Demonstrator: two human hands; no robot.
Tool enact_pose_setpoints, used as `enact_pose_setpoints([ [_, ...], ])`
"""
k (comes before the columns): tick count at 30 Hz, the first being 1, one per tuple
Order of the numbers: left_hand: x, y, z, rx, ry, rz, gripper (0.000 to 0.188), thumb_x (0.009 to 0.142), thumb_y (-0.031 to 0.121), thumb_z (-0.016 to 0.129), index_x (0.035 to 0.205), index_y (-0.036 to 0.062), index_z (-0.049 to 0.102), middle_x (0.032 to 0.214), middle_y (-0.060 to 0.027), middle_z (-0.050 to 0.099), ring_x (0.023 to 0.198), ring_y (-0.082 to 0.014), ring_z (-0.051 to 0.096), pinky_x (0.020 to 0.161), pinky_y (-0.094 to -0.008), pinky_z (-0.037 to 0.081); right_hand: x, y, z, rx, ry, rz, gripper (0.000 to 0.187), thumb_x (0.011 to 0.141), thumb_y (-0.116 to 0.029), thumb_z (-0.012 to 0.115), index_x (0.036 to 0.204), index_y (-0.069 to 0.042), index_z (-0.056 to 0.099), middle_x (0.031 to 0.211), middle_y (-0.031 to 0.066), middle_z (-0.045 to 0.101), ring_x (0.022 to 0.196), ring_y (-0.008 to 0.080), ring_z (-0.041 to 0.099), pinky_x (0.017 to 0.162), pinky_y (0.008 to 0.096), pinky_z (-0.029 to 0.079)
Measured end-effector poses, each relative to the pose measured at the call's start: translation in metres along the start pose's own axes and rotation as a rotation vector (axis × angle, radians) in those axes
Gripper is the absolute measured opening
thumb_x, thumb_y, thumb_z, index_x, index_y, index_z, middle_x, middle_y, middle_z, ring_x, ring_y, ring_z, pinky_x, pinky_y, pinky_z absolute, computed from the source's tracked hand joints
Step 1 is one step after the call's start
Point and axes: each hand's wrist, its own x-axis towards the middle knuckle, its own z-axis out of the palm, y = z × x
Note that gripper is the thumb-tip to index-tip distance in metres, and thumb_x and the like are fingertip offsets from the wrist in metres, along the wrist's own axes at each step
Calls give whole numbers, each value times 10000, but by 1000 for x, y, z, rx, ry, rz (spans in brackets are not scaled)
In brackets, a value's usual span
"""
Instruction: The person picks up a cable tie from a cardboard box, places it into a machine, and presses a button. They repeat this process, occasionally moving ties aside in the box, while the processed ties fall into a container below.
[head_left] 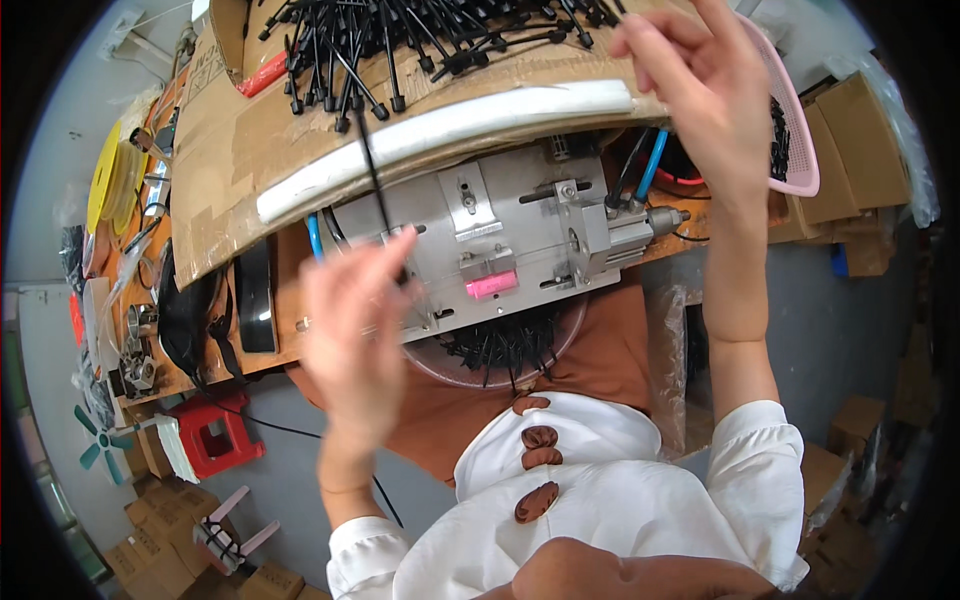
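My left hand (360,330), smeared by motion, is over the left side of a metal fixture plate (390,210). Its closed fingers hold the lower end of a thin black rod (374,180), which slants up toward the pile. My right hand (710,100) is raised at the right end of the cardboard, its fingers bent but apart; nothing shows between them, and the top edge cuts off some fingertips. Black rods with knobbed ends (400,45) lie heaped on the cardboard. A pink block (491,285) sits on the fixture near a metal clamp (600,235).
A white padded strip (450,135) lines the edge of the cardboard (220,190). At the right stands a pink basket (800,150) with black parts. A clear bowl of black pieces (430,360) rests on my lap below the fixture. A red stool (225,440) is at lower left.
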Motion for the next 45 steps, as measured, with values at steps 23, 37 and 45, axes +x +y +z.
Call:
enact_pose_setpoints([
  [23,-62,23,51,204,-390,-16,716,720,-84,578,1399,-63,353,957,-116,498,863,-260,498,780,-345,453,-143,-28,-4,4,-355,207,402,769,106,662,1157,65,561,890,134,661,714,143,618,572,253,511],
  [37,112,-51,5,249,-193,95,211,843,194,665,990,45,639,785,-34,540,670,-157,440,631,-286,404,-200,3,44,-310,-560,-20,687,746,-21,706,1370,33,424,625,82,514,546,202,526,512,338,447],
  [45,108,-46,0,-12,-274,-147,160,766,61,699,909,20,641,676,-64,552,637,-146,511,620,-289,444,-158,-15,27,-376,-679,-85,583,773,-66,695,1321,-21,501,649,59,542,545,178,560,473,310,450],
])
